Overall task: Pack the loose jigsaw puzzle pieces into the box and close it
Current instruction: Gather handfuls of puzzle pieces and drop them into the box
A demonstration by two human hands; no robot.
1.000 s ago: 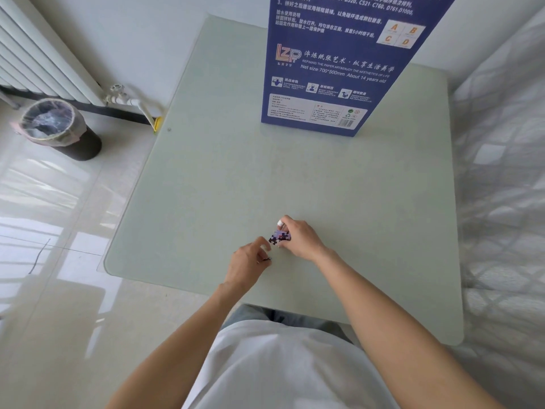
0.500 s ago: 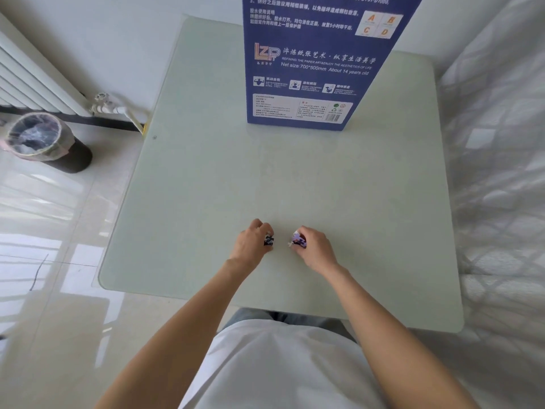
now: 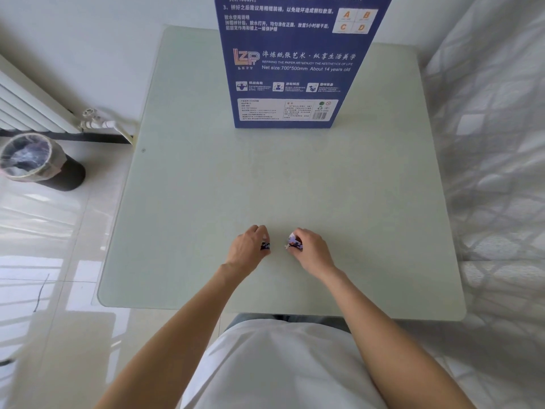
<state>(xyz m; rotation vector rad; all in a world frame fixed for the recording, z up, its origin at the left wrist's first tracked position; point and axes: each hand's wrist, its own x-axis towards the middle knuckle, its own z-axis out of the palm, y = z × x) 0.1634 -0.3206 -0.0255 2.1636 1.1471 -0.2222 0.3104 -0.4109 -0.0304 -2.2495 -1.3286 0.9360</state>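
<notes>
Head view: well short of the upright blue box [image 3: 290, 69], the left hand [image 3: 249, 249] and right hand [image 3: 308, 250] each pinch puzzle pieces [image 3: 295, 242]; boxing and closing seemingly remain.

We see bare table [image 3: 295, 187] from the near edge to the upright blue box [image 3: 289, 69], which blocks the far middle; both its flanks lie open.

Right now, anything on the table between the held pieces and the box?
Nothing visible. The left hand and right hand each pinch puzzle pieces; only bare table lies between them and the box.
</notes>
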